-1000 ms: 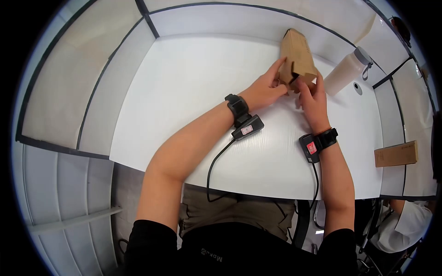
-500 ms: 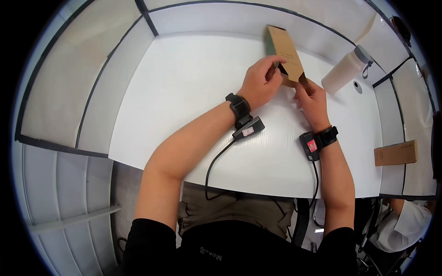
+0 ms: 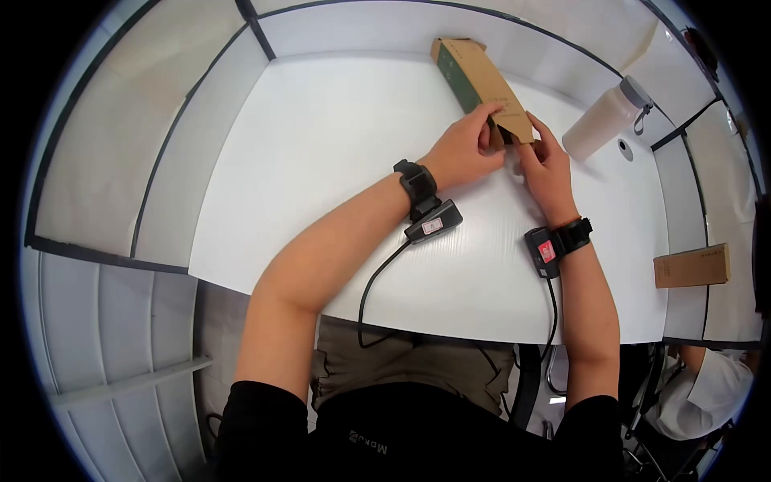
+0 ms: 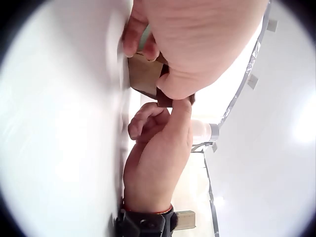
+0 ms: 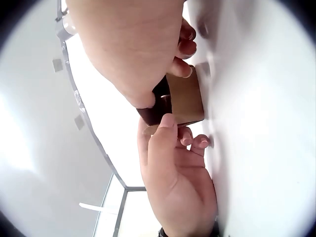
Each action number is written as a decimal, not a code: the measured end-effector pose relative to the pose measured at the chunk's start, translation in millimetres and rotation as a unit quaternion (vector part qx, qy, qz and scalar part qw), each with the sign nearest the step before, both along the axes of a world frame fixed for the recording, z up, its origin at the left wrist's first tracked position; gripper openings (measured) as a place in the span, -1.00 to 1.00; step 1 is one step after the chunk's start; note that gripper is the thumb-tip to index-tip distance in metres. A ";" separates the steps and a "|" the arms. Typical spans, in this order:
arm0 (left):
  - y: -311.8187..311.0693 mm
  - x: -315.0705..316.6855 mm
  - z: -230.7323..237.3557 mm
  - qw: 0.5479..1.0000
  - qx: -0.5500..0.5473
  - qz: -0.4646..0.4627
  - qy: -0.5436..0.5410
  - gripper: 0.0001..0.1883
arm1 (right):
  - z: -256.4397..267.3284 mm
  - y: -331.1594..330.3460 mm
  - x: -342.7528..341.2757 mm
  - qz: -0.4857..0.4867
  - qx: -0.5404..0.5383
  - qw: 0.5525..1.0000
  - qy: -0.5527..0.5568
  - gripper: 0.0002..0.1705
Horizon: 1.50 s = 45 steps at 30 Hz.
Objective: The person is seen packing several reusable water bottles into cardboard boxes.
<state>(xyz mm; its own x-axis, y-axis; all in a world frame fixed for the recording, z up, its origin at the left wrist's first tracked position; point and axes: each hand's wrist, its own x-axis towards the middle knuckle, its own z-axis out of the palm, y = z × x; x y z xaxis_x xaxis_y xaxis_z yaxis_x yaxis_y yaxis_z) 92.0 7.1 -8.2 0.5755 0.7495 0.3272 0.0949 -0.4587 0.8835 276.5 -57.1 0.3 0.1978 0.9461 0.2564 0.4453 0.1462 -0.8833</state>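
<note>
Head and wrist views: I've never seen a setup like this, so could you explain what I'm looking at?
There is no robot here: a person works with two bare hands. The head picture comes from a camera worn on the head, looking down. The other two come from a left wrist camera and a right wrist camera; both look sideways, so the white table appears upright. On it, a pale bottle with a grey lid stands right of the hands. The left hand and right hand both hold a cardboard box near its open end. What is inside can't be made out. Another box shows at the far right.
</note>
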 end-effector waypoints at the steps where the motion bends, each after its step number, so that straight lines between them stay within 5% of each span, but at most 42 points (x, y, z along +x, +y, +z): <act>1: -0.3 0.2 0.2 1.000 0.001 -0.002 0.006 -0.23 | 2.9 -0.5 -1.7 -0.001 0.001 1.000 0.008 -0.40; 7: -0.9 -0.8 -2.0 0.997 -0.046 -0.050 -0.034 -0.27 | 9.0 -1.9 -1.4 -0.026 -0.030 0.998 0.049 -0.45; 19: 0.1 -1.5 3.8 0.998 -0.015 0.058 0.008 -0.41 | 3.4 -4.4 5.5 0.132 -0.045 0.983 0.116 -0.28; 25: 0.8 -2.1 2.5 0.999 -0.003 0.041 0.013 -0.32 | 3.4 -2.4 6.4 0.056 -0.030 0.997 -0.038 -0.37; 34: -1.8 -2.7 7.3 0.999 -0.022 0.016 0.031 -0.19 | -1.0 0.4 6.3 0.028 -0.012 0.999 -0.014 -0.47; 40: -3.3 1.6 7.5 0.991 0.021 0.123 0.040 -0.08 | 5.8 -2.5 2.7 0.029 -0.024 0.999 -0.028 -0.55; 45: -0.7 6.5 -4.1 0.985 0.077 0.142 0.056 -0.19 | -2.5 4.5 7.1 -0.009 -0.032 0.998 -0.047 -0.61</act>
<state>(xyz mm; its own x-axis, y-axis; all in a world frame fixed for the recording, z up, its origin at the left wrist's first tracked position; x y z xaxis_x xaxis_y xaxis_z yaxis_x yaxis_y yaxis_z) 98.5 6.5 -12.3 0.3880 0.8325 0.3954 0.3320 -0.5265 0.7826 283.7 -52.6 -2.1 0.1922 0.9577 0.2143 0.5291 0.0828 -0.8445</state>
